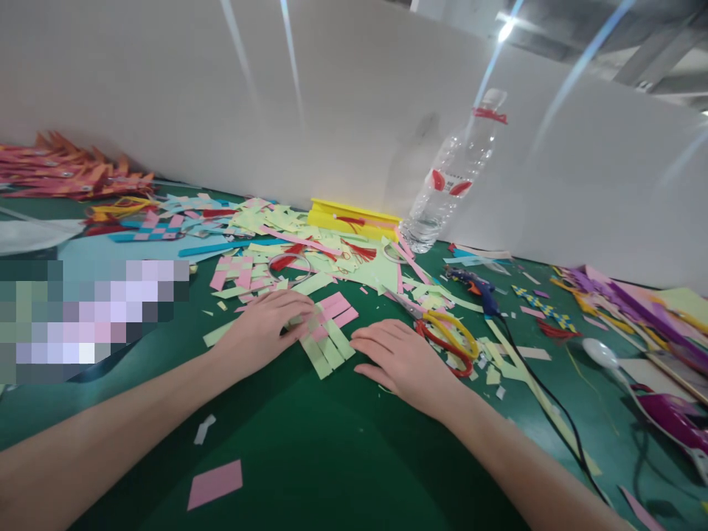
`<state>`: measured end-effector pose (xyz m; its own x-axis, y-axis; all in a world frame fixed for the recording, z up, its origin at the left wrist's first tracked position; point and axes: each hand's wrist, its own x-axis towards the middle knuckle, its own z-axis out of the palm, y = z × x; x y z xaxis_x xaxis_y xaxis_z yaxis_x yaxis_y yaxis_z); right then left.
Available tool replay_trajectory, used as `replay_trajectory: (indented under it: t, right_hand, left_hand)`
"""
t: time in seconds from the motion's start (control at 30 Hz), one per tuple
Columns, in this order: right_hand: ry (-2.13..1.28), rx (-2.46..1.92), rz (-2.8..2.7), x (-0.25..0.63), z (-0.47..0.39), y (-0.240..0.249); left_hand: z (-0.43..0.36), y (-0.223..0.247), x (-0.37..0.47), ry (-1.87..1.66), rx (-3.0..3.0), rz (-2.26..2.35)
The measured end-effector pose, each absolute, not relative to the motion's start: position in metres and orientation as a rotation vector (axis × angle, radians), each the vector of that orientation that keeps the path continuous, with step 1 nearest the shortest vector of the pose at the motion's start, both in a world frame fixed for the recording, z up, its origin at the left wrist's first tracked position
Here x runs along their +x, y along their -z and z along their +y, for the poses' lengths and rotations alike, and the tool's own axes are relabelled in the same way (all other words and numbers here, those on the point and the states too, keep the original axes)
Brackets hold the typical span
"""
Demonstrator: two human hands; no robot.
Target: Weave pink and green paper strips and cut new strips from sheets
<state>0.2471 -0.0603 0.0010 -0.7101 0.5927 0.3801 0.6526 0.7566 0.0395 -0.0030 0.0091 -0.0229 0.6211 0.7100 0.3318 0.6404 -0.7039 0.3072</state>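
Head view: a woven paper piece (332,346) of pink and pale green strips lies on the green table (310,457), between the two hands. The left hand (271,324) has its fingers bent over the piece's left edge; whether they pinch it, I cannot tell. The right hand (399,359) is loosely spread, holding nothing, its fingertips just beside the piece's right edge. Scissors (452,335) with yellow and red handles lie just beyond the right hand. A pink paper rectangle (215,484) lies nearer the viewer.
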Motion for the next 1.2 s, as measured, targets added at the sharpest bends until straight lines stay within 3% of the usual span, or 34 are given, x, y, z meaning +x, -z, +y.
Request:
replay_trajectory:
  t: [0.3,0.6,1.2]
  right_hand:
    - [-0.009,-0.941,-2.667,0.245,-0.033,-0.002]
    - [0.041,-1.018,-2.483,0.244,-0.036,0.011]
    - [-0.256,-1.157,-2.286,0.239,-0.045,0.009]
  left_hand:
    - [0.012,0.023,-0.003,-0.641,2.68,1.079]
    - [0.011,0.022,-0.003,-0.647,2.717,1.055]
    - [0.01,0.022,-0.003,-0.671,2.729,1.039]
